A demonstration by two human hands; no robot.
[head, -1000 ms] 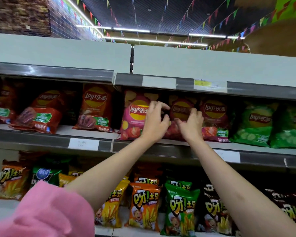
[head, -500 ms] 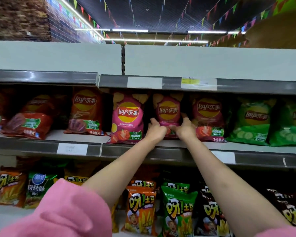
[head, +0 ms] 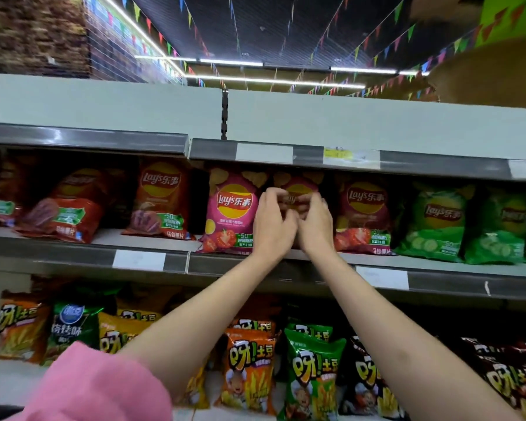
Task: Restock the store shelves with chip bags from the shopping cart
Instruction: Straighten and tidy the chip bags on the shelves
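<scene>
Behind both hands, at 12 o'clock, the upright pink Lay's bag point(head: 298, 189) stands; left hand point(head: 274, 226) and right hand point(head: 315, 227) curl on its face, equally near.

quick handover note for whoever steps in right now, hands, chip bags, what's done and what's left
Left hand: fingers curled on the left side of the middle pink Lay's bag.
Right hand: fingers curled on the same bag's right side.
That bag stands on the middle shelf, between the front pink tomato bag and another red-pink bag; green bags sit further right.
Done: the bag is on the shelf.
Left: let go, then fetch more. The cart is out of view, so the remaining stock is unknown.
</scene>
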